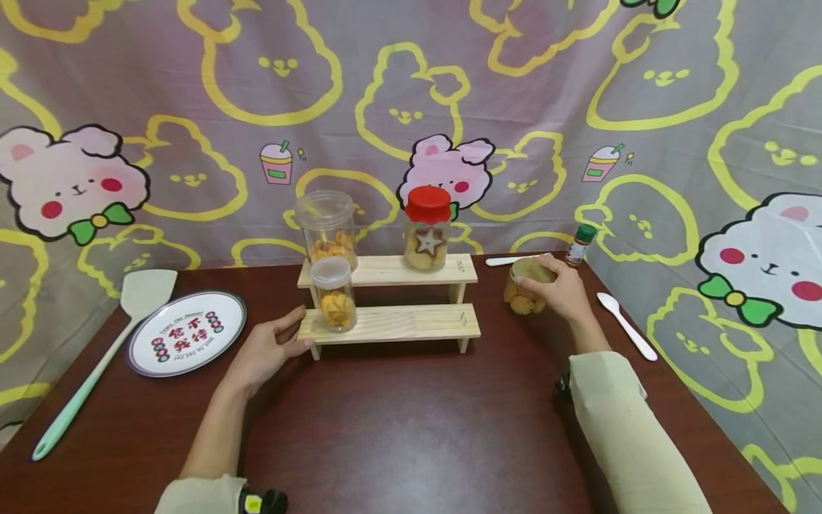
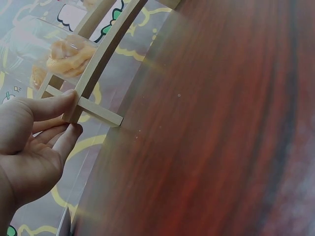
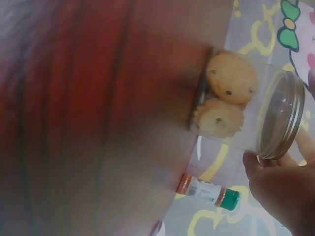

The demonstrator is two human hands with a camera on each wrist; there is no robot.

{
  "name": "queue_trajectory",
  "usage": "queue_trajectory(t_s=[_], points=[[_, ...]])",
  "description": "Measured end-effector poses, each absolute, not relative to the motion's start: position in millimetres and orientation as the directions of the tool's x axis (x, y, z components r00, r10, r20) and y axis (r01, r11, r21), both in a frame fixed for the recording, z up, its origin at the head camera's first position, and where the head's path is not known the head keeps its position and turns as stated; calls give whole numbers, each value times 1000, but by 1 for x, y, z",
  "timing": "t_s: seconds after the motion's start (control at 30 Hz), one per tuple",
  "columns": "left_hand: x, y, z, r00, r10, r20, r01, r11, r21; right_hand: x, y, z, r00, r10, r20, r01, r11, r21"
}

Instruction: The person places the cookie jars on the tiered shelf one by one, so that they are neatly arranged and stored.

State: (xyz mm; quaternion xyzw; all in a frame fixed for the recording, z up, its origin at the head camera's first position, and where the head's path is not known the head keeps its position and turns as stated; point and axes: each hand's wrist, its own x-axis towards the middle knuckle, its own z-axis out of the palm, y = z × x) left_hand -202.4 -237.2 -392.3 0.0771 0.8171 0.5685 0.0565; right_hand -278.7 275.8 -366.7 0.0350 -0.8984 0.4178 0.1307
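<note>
My left hand [image 1: 265,351] pinches the left end of the lower step of a two-step wooden rack [image 1: 411,325], thumb on top and fingers beneath in the left wrist view. On that step stands a small clear jar [image 1: 337,307] with a whitish lid and yellow-orange snacks. My right hand [image 1: 565,291] grips a clear jar of cookies [image 1: 523,300] by its gold lid [image 3: 290,118], right of the rack. Two round cookies [image 3: 231,78] show inside, and the jar's base is right at the tabletop.
The upper step carries a larger clear jar [image 1: 330,232] and a red-lidded jar [image 1: 427,239]. A white plate [image 1: 186,334] and a spatula [image 1: 105,353] lie at left. At right are a green-capped shaker [image 1: 580,246] and white spoons [image 1: 628,327]. A patterned cloth [image 1: 359,93] hangs behind.
</note>
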Motion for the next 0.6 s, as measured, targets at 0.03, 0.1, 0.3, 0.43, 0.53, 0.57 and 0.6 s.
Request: queue_trajectory(t_s=[0.03, 0.1, 0.3, 0.43, 0.53, 0.57, 0.6], points=[[-202, -237, -392, -982, 191, -5, 61, 341, 938, -279, 276, -368, -967, 41, 251, -163, 656, -737], [-202, -237, -392, -982, 188, -4, 62, 344, 937, -279, 278, -370, -971, 34, 239, -156, 666, -729], [-202, -236, -392, -982, 189, -8, 58, 338, 939, -283, 282, -377, -969, 8, 245, -180, 656, -733], [-202, -236, -393, -982, 187, -9, 55, 333, 941, -285, 284, -382, -958, -8, 287, -223, 650, -727], [-203, -236, -394, -982, 186, -7, 57, 334, 941, -286, 284, -384, -950, -7, 311, -240, 653, -718], [-203, -236, -394, -982, 187, -6, 57, 333, 941, -286, 284, -384, -949, -5, 314, -241, 652, -719], [-203, -236, -394, -982, 187, -6, 58, 332, 942, -287, 284, -384, -949, 0, 316, -240, 652, -720]])
